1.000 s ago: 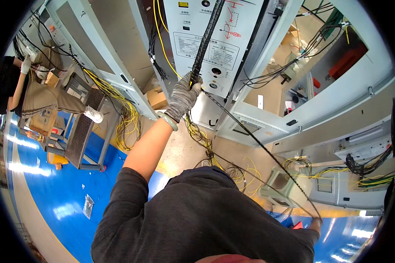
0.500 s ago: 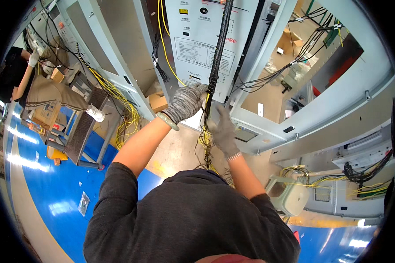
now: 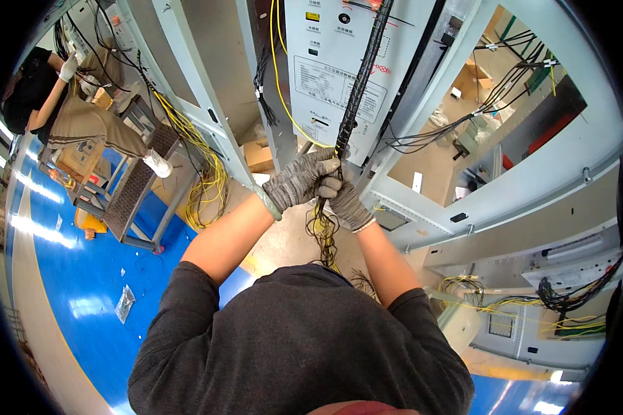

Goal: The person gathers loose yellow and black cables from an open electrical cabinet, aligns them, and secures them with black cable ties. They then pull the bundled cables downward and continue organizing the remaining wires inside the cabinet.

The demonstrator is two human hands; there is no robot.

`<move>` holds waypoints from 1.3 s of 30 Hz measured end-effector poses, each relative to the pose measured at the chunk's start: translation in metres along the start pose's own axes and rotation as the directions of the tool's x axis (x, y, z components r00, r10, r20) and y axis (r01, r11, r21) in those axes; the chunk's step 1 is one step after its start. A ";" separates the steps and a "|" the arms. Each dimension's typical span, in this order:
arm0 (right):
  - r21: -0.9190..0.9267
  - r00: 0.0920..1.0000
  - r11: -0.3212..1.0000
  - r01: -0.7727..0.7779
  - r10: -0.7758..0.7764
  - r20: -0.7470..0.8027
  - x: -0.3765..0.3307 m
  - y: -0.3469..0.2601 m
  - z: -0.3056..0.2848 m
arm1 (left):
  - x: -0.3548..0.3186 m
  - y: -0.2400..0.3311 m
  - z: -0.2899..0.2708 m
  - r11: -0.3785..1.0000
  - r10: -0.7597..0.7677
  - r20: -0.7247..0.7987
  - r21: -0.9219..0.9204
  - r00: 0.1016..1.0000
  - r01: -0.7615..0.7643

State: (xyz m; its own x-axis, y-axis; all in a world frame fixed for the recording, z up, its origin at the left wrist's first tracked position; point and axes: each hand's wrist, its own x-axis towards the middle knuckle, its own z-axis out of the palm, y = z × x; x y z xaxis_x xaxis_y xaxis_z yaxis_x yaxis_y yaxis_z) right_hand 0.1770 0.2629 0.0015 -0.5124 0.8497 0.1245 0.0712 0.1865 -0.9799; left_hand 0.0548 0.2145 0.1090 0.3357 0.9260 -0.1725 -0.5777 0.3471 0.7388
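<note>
Cable bundle, wrapped in glossy black, is rising steeply above the fingers and leaning to the right toward the view's upper edge, while its lower end is sitting inside the grip. The left hand, in a grey striped knit glove, is gripping that end from the left with bent fingers; the right hand, in a similar glove, is curling its fingers around it from the right, just beneath the left fingertips and touching them. Overlapping knuckles are hiding the exact pinch, so I cannot tell whether a single strand is being held apart. Loose black and yellow wires are hanging in a tangle directly below the fingers, and a thin yellow wire is curving down to them from the upper left. Behind and above the fingers, a white equipment front panel is standing upright. Near the fingers on the left, an open cardboard box is resting; to their right, a grey metal door frame is slanting. Well left of them, yellow cables are drooping beside a metal step platform, where a co-worker is handling dark wires.
</note>
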 end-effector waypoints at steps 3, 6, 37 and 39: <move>0.001 0.985 1.000 0.024 -0.024 0.168 -0.003 -0.005 -0.026 | 0.005 0.018 0.027 0.663 0.100 -0.197 0.744 0.975 0.082; -0.535 0.915 0.783 0.318 -0.401 -0.043 -0.023 -0.065 -0.020 | 0.022 0.004 -0.006 0.570 0.281 -0.029 0.809 0.959 -0.142; -0.122 0.984 0.992 -0.018 -0.004 -0.178 -0.055 -0.066 0.000 | 0.018 -0.018 0.011 0.590 0.416 -0.076 0.781 0.906 -0.205; -0.191 0.956 0.978 0.089 -0.137 -0.260 -0.037 -0.034 0.014 | 0.018 -0.011 0.002 0.322 0.458 0.126 0.900 0.880 -0.296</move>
State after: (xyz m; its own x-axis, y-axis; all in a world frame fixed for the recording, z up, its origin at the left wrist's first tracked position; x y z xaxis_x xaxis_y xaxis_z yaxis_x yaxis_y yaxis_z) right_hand 0.1817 0.2186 0.0286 -0.2770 0.9147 0.2942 0.1877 0.3518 -0.9171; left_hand 0.0687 0.2267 0.0986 0.1245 0.9553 0.2682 0.3842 -0.2956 0.8746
